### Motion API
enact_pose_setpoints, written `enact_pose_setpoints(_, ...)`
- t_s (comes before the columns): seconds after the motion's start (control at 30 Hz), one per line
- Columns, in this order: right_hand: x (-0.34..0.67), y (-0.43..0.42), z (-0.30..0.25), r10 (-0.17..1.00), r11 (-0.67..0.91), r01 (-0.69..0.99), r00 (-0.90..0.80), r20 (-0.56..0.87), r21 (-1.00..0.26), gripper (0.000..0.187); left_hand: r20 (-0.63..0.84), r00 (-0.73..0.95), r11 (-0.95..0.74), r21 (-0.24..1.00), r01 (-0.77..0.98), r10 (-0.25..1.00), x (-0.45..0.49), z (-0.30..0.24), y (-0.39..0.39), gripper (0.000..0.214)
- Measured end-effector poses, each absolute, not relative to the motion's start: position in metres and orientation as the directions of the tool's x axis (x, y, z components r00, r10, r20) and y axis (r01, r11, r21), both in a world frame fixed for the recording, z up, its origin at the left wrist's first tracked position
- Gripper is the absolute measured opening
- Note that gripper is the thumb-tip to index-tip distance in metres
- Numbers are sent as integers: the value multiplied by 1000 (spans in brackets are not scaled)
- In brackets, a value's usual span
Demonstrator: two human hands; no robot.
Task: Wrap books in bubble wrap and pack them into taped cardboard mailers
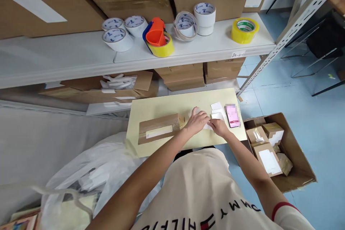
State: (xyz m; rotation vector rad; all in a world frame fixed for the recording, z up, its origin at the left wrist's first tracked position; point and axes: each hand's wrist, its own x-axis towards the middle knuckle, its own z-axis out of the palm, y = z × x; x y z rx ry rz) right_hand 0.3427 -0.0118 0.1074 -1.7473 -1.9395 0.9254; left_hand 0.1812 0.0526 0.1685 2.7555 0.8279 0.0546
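Note:
Over the pale yellow table (pixel 164 106), my left hand (pixel 198 120) is bent across a thin white piece that looks like paper (pixel 207 126), its thumb apart and its fingertips near my right hand. My right hand (pixel 219 127) pinches the edge of that white piece. Much of it is hidden under my fingers. Left of my hands lies a taped brown cardboard box (pixel 159 124) with a white label (pixel 159 131). White slips (pixel 217 109) and a phone (pixel 233 115) with a pink screen lie to the right.
A shelf (pixel 210 48) ahead holds white tape rolls (pixel 118 40), an orange tape dispenser (pixel 157 34) and a yellow tape roll (pixel 244 31). On the floor at right stands an open carton (pixel 299 158) with small boxes inside. A white plastic bag (pixel 107 154) is at left.

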Motion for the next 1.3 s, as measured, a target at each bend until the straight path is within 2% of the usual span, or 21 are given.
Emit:
enact_pose_setpoints(0.17,344,-21,110,981,8,695,-145,-129,-719,26,-148,785,-718,330,613,602,184,170,65,24)
enact_pose_setpoints(0.27,347,-24,107,986,-20,624,-117,-119,-781,16,-197,756,-662,380,646,624,184,170,71,25)
enact_pose_setpoints(0.3,348,-24,106,986,-46,605,-99,-132,-795,25,-209,759,-657,396,642,617,183,170,73,26)
enact_pose_setpoints(0.37,351,-24,102,984,-104,584,-55,-167,-805,39,-208,773,-660,418,624,599,180,167,77,26)
enact_pose_setpoints(0.47,357,-23,96,981,-159,592,3,-195,-790,31,-154,774,-661,435,612,615,173,160,84,26)
enact_pose_setpoints(0.53,362,-25,91,980,-176,615,33,-197,-768,25,-102,733,-620,462,634,673,167,156,89,25)
enact_pose_setpoints(0.73,374,-30,78,964,-261,648,141,-224,-716,20,12,410,-301,697,651,912,148,157,102,19)
enact_pose_setpoints(0.8,376,-30,78,970,-242,610,171,-173,-754,26,-17,274,-158,781,604,962,143,158,103,16)
enact_pose_setpoints(0.87,373,-29,84,976,-165,568,214,-48,-806,42,-82,152,-12,845,534,985,139,160,101,15)
enact_pose_setpoints(0.97,355,-24,101,962,-45,467,258,88,-883,69,-175,49,144,914,379,983,139,163,92,17)
enact_pose_setpoints(1.07,322,-18,123,983,-3,247,178,42,-969,76,-218,37,204,951,233,975,142,173,79,24)
enact_pose_setpoints(1.17,289,-15,143,992,-44,13,123,-42,-999,60,-247,59,240,964,112,967,138,188,63,35)
enact_pose_setpoints(1.23,272,-14,155,983,-81,-103,159,-97,-991,45,-274,120,274,962,20,954,128,199,50,45)
enact_pose_setpoints(1.3,260,-15,165,966,-87,-178,223,-127,-980,37,-289,227,307,951,-47,930,111,205,35,54)
